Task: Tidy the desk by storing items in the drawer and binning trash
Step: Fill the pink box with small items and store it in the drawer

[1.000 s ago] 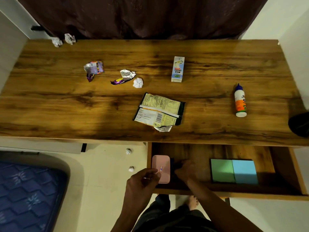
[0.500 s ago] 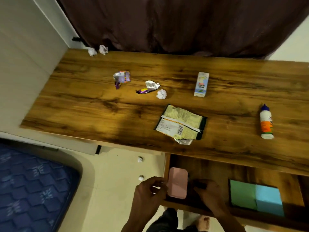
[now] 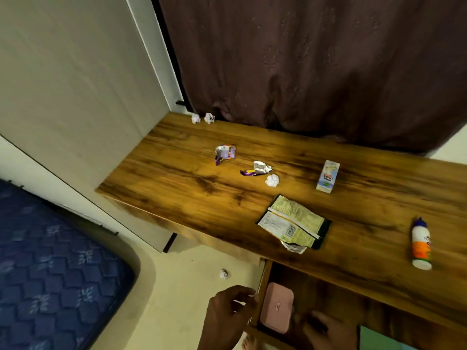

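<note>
A pink case (image 3: 276, 308) lies in the left end of the open drawer (image 3: 260, 286) under the desk. My left hand (image 3: 230, 317) hovers just left of the drawer's side with fingers loosely curled, holding nothing. Blurred, my right hand (image 3: 328, 332) lies inside the drawer right of the case, fingers spread. On the desk (image 3: 177, 188) lie a purple wrapper (image 3: 225, 153), a foil wrapper (image 3: 256, 169), a paper ball (image 3: 272, 180), a milkshake carton (image 3: 327, 179), a flattened snack packet (image 3: 294, 223) and a glue bottle (image 3: 420, 245).
Two more paper balls (image 3: 202, 118) sit at the desk's back left corner, below a dark curtain (image 3: 303, 59). Another paper ball (image 3: 223, 274) lies on the floor. Green and blue pads (image 3: 379, 341) are in the drawer. A blue mattress (image 3: 50, 274) fills the lower left.
My left hand has come off the pink case and now hangs beside the drawer. The right hand stays in the drawer. My view has swung up and to the left.
</note>
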A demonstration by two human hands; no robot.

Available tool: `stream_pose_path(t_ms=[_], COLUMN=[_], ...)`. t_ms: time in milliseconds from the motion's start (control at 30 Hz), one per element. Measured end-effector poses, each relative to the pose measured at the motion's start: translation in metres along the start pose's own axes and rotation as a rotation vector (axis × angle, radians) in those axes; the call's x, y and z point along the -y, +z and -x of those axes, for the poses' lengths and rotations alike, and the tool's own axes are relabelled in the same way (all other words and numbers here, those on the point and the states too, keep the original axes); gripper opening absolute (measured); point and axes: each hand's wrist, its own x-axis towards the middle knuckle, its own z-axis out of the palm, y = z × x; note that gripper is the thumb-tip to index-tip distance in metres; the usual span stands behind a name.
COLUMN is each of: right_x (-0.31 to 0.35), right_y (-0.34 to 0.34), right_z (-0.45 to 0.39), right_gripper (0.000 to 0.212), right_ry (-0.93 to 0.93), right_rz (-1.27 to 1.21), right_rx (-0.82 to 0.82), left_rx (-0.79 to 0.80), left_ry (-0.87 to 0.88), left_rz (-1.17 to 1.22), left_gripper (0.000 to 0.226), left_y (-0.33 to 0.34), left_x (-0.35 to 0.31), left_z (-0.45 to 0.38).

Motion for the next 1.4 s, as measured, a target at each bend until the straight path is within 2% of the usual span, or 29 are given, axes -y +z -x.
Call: stream_pose_path(t_ms=[67,167,333,500,600,867,1033,1233,1400], right_x=[0.003,0.01,0.004,-0.005,-0.011,0.011,0.029,0.033,0.028], right_y=[-0.009,-0.021,-0.051,-0.089,-0.098,-0.091,-0.075,-0.07,-0.068], right_z=[0.006,0.02,0.031,0.029,0.022,-0.012,-0.032,-0.044,-0.046], right_gripper=[0.024,0.04,0.02,0.016,0.017,0.018,0.022,0.021,0.023], right_ry=[-0.059,-0.084,-0.11,-0.145,-0.149,-0.112,-0.108,-0.088,-0.104], right_rz=[-0.053,-0.208,-0.349,-0.407,-0.443,-0.51,-0.581,-0.56,-0.489], right_rx=[0.001,-0.024,-0.088,-0.171,-0.25,-0.242,-0.216,-0.247,-0.297], left_rx=[-0.01,0.005,0.037,0.075,0.085,-0.024,0.035,0.074,0.242], left_ry=[0.009,0.045,0.044,0.092,0.001,-0.363,-0.421,-0.366,-0.304], left_rz=[0.014,0.024,0.112,0.134,0.283,0.604,0.765,0.62,0.558], left_gripper=[0.008,0.012,0.005,0.009,0.011,0.032,0.032,0.04,0.032], left_y=[0.003,0.012,0.042,0.068,0.073,0.073,0.073,0.085,0.111], left_x=[-0.004,-0.009,-0.023,-0.041,-0.054,-0.054,-0.058,-0.067,-0.093], left_z=[0.01,0.021,0.027,0.01,-0.01,-0.102,-0.153,-0.172,-0.167])
